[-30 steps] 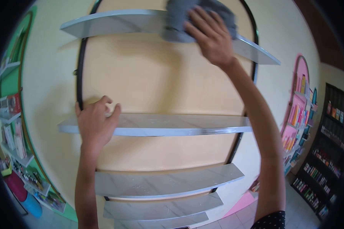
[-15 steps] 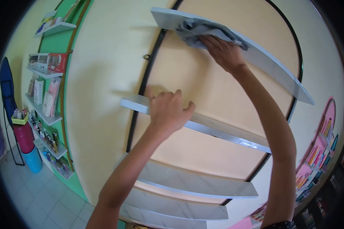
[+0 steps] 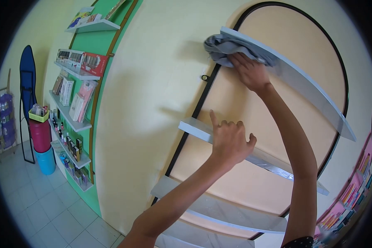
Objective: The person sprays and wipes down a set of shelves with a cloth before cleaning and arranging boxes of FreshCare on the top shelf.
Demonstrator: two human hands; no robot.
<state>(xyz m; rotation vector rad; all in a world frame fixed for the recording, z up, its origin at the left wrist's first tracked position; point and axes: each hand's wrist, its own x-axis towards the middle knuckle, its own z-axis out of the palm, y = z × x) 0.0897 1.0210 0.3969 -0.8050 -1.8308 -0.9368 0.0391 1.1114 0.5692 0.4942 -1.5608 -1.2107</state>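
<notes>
My right hand presses a crumpled grey cloth against the left end of the upper wall shelf, on its underside. The cloth bunches around my fingers and sticks out past the shelf's end. Lower down, my left hand is in front of the middle shelf, back of the hand toward me. Its little finger points up and its thumb is spread to the side, while the middle fingers bend away from view. Nothing shows in it.
Lower shelves continue below, within a black arched frame on the wall. At left, a green display carries boxes and cosmetics, beside a folded blue ironing board, a red bin and a blue bin. A pink bookshelf stands right.
The view has swung left, so the shelves sit farther right. My right hand has slid the cloth along to the upper shelf's left end. My left hand keeps much the same pose.
</notes>
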